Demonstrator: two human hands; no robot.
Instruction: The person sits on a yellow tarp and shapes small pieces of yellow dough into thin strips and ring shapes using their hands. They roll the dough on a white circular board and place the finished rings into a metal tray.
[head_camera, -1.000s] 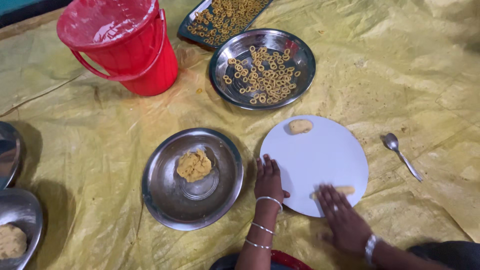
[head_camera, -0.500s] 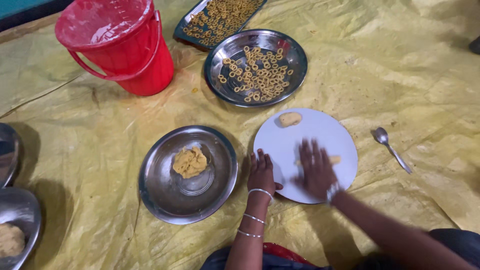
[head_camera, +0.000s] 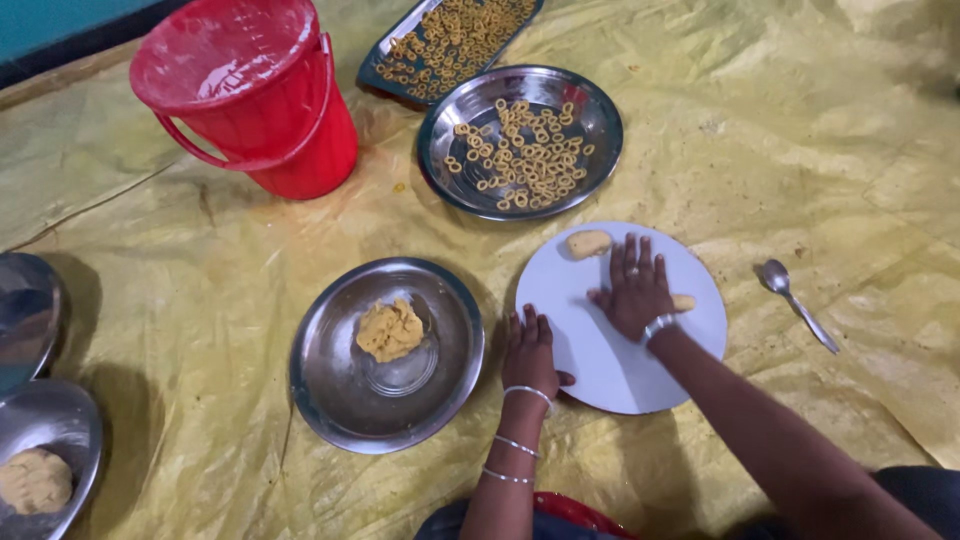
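My right hand (head_camera: 635, 287) lies flat, palm down, on a round white board (head_camera: 620, 375), pressing on a strip of yellow dough (head_camera: 684, 302) whose end sticks out beside the wrist. My left hand (head_camera: 530, 350) rests flat on the board's left edge, fingers together, holding nothing. A small lump of dough (head_camera: 588, 243) sits at the board's far side. To the left, a steel plate (head_camera: 330, 400) holds a larger lump of dough (head_camera: 389, 330).
A steel plate (head_camera: 600, 110) of small dough rings and a dark tray (head_camera: 385, 70) of more rings lie beyond the board. A red bucket (head_camera: 255, 95) stands far left. A spoon (head_camera: 795, 300) lies at right. Two steel bowls (head_camera: 45, 440) sit at the left edge, on yellow sheeting.
My right hand has slid forward across the white board, from its near edge to its middle, over the dough strip. The left hand has stayed at the board's left edge.
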